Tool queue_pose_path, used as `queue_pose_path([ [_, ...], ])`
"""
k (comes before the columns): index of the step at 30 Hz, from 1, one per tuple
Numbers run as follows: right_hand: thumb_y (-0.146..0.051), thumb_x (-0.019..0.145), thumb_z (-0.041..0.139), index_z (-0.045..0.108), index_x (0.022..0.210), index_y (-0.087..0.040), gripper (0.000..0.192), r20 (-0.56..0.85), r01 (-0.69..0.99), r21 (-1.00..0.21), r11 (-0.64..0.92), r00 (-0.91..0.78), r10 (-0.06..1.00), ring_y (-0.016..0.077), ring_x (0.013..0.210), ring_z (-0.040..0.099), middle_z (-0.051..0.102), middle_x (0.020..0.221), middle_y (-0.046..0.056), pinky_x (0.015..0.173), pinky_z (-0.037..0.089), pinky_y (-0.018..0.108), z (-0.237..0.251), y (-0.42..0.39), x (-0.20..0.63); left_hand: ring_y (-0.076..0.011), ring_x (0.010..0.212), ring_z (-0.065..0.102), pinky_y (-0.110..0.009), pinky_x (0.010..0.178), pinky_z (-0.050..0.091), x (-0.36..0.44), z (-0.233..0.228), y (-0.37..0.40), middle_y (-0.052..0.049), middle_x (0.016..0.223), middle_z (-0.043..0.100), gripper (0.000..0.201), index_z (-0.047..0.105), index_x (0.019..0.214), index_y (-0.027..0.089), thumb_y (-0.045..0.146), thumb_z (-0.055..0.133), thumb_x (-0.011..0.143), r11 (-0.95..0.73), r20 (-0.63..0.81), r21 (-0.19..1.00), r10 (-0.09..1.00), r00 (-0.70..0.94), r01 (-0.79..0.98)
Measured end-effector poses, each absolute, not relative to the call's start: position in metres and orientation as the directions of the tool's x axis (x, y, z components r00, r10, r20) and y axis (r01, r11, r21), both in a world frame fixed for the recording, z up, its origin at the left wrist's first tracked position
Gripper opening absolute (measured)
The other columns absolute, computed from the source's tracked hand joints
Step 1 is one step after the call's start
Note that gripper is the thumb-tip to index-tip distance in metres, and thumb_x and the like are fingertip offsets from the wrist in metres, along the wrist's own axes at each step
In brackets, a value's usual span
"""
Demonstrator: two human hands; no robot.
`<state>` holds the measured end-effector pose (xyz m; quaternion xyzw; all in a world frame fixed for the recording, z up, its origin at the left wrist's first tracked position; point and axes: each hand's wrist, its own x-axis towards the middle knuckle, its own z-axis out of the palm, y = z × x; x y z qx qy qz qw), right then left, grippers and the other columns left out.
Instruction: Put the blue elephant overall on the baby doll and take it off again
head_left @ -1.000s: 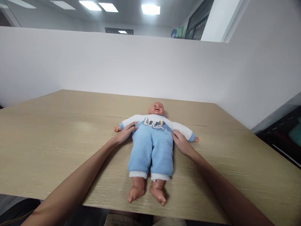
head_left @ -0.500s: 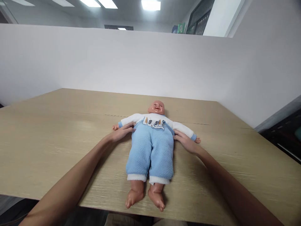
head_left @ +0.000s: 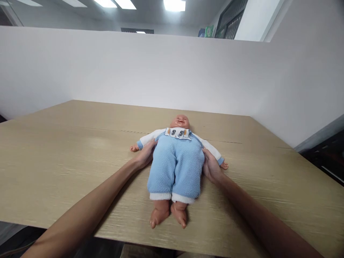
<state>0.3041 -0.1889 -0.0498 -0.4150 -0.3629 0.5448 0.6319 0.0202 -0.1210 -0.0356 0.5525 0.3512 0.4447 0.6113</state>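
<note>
A doll [head_left: 176, 163] in blue fleece trousers and a white-sleeved top lies on its back on a light wooden table [head_left: 67, 150], directly ahead of the person, between the two bare hands. Its long axis runs near to far, tilted slightly rightward at the far end: the bare feet point toward the table's near edge, and the head lies farthest away, toward a white wall [head_left: 134, 71]. The arms spread out to left and right.

The left hand [head_left: 146, 156] grasps the doll's left-side waist; the right hand [head_left: 211, 166] grasps the opposite side, placed a little nearer the person. Both touch the doll, so neither is closer to it. Some fingers are hidden behind the clothing, so how firmly they press cannot be told. The doll's outstretched forearms lie beyond both hands.
</note>
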Motion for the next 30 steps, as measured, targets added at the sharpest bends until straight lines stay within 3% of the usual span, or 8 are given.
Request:
queue_pose_path([
  [3, -0.05, 0.085, 0.073, 0.073, 0.111, -0.029, 0.034, 0.019, -0.382, -0.922, 0.069, 0.133, 0.991, 0.0315, 0.124, 0.072, 0.084, 0.113, 0.001, 0.111, 0.057, 0.046, -0.049, -0.188, 0.302, -0.0251, 0.102, 0.064, -0.035, 0.092, 0.049, 0.028, -0.035, -0.122, -0.004, 0.099, 0.074, 0.025, 0.066, 0.095, 0.019, 0.041, 0.073, 0.086, 0.073, 0.027, 0.958, 0.94, 0.339, -0.278],
  [7, -0.049, 0.085, 0.073, 0.074, 0.115, -0.03, 0.036, 0.019, -0.406, -0.911, 0.07, 0.129, 0.991, 0.0315, 0.131, 0.069, 0.083, 0.12, 0.001, 0.115, 0.056, 0.047, -0.051, -0.187, 0.303, -0.026, 0.114, 0.065, -0.035, 0.102, 0.047, 0.026, -0.037, -0.121, -0.007, 0.118, 0.076, 0.031, 0.071, 0.108, 0.019, 0.043, 0.074, 0.089, 0.015, 0.108, 0.951, 0.919, 0.379, -0.308],
  [10, -0.05, 0.084, 0.073, 0.074, 0.121, -0.03, 0.041, 0.021, -0.409, -0.909, 0.076, 0.137, 0.99, 0.0317, 0.135, 0.067, 0.083, 0.123, 0.003, 0.118, 0.053, 0.049, -0.051, -0.187, 0.303, -0.026, 0.115, 0.064, -0.034, 0.1, 0.047, 0.021, -0.04, -0.118, -0.006, 0.118, 0.076, 0.032, 0.074, 0.112, 0.018, 0.042, 0.075, 0.091, -0.01, 0.125, 0.957, 0.915, 0.383, -0.289],
  [16, -0.055, 0.085, 0.073, 0.072, 0.128, -0.031, 0.049, 0.055, -0.37, -0.924, 0.097, 0.124, 0.991, 0.0325, 0.134, 0.067, 0.082, 0.123, 0.003, 0.12, 0.052, 0.051, -0.047, -0.189, 0.301, -0.026, 0.11, 0.065, -0.033, 0.098, 0.046, 0.012, -0.043, -0.11, -0.006, 0.108, 0.077, 0.028, 0.077, 0.102, 0.018, 0.045, 0.075, 0.094, -0.09, 0.15, 0.98, 0.918, 0.367, -0.176],
  [23, -0.052, 0.083, 0.076, 0.071, 0.131, -0.032, 0.053, 0.058, -0.386, -0.917, 0.1, 0.12, 0.991, 0.0329, 0.136, 0.067, 0.082, 0.126, 0.003, 0.122, 0.05, 0.051, -0.042, -0.193, 0.297, -0.0306, 0.134, 0.062, -0.039, 0.116, 0.044, 0.018, -0.035, -0.122, -0.009, 0.143, 0.072, 0.051, 0.073, 0.136, 0.026, 0.054, 0.075, 0.094, -0.098, 0.166, 0.979, 0.893, 0.419, -0.18],
  [30, -0.053, 0.085, 0.075, 0.071, 0.133, -0.033, 0.052, 0.008, -0.417, -0.907, 0.055, 0.112, 0.994, 0.0334, 0.139, 0.065, 0.081, 0.129, 0.002, 0.121, 0.051, 0.052, -0.045, -0.199, 0.291, -0.0327, 0.125, 0.068, -0.044, 0.113, 0.048, 0.026, -0.037, -0.127, -0.012, 0.138, 0.075, 0.055, 0.074, 0.13, 0.02, 0.058, 0.078, 0.091, -0.001, 0.118, 0.954, 0.921, 0.371, -0.299],
])
